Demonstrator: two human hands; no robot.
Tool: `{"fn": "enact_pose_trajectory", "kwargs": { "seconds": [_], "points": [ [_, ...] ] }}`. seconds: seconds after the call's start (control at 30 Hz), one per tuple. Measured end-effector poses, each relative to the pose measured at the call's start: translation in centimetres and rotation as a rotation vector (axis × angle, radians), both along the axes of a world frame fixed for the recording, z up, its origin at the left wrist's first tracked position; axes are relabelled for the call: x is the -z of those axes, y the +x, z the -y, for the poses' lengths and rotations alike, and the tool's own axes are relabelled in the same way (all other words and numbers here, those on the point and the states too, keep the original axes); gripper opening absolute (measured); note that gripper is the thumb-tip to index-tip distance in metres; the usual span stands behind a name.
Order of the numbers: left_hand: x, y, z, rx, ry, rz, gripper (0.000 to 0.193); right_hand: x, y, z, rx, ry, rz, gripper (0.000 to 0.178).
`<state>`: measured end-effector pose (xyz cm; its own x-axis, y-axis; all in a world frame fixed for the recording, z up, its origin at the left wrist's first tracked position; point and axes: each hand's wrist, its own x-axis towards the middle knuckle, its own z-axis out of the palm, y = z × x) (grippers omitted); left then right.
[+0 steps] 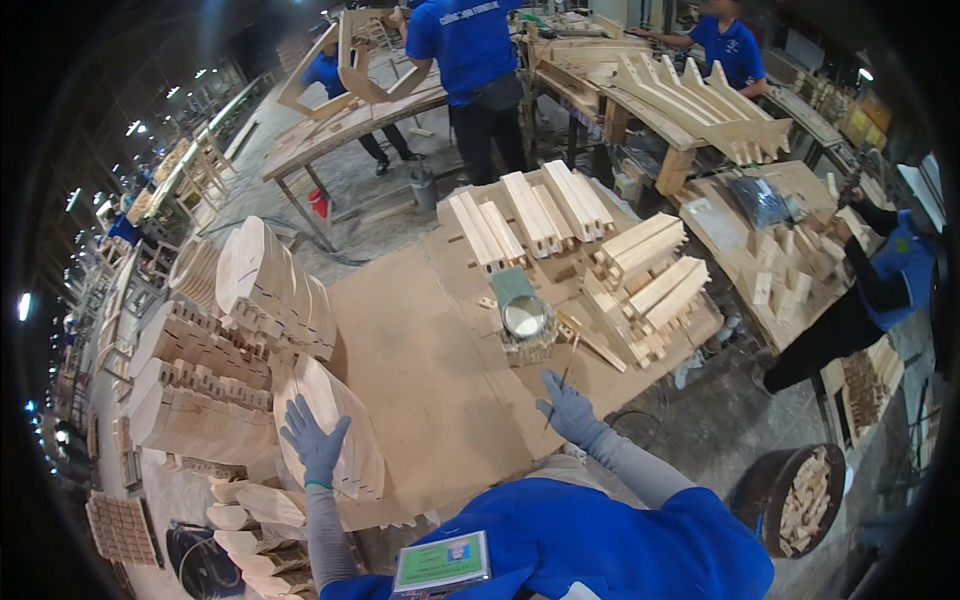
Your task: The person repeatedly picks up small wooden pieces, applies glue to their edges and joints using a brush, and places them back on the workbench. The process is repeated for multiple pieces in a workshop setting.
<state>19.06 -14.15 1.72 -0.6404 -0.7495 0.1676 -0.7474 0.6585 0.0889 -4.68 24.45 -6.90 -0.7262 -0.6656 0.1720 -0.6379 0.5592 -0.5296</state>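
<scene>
My left hand (315, 442), in a grey glove, lies with fingers spread on a curved, pale wooden panel (345, 425) at the left edge of the work table. My right hand (570, 410), also gloved, is over the table's near right edge. It is closed round a thin stick (573, 358); whether its tip bears bristles is too small to tell. Beyond that hand stands an open round container (525, 316) with whitish contents, its outside crusted. A green block or pad (510, 284) lies behind it.
Stacked curved panels (270, 275) rise at left. Bundles of wooden bars (535, 215) cover the cardboard-topped table's (400, 300) far right. A bin of wood offcuts (808, 500) stands at lower right. Co-workers (465, 50) work at benches ahead; another person (870, 280) is at right.
</scene>
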Motion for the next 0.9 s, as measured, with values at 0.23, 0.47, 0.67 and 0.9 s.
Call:
{"fn": "enact_pose_trajectory", "kwargs": {
  "seconds": [0.23,0.47,0.67,0.9],
  "points": [
    [3.6,3.4,1.1,0.021,0.089,0.194,0.1,5.6,5.7,1.7,0.177,0.287,-0.031,0.08],
    [3.7,3.2,1.2,0.015,0.113,0.179,0.09,7.4,5.6,1.9,0.208,0.466,0.084,0.071],
    [3.5,3.0,1.1,0.033,0.076,0.153,0.088,7.7,4.5,1.8,0.187,0.489,0.123,0.056],
    [4.1,3.5,1.3,0.023,0.113,0.13,0.09,7.6,4.8,1.4,0.085,0.505,0.082,0.062]
  ]
}}
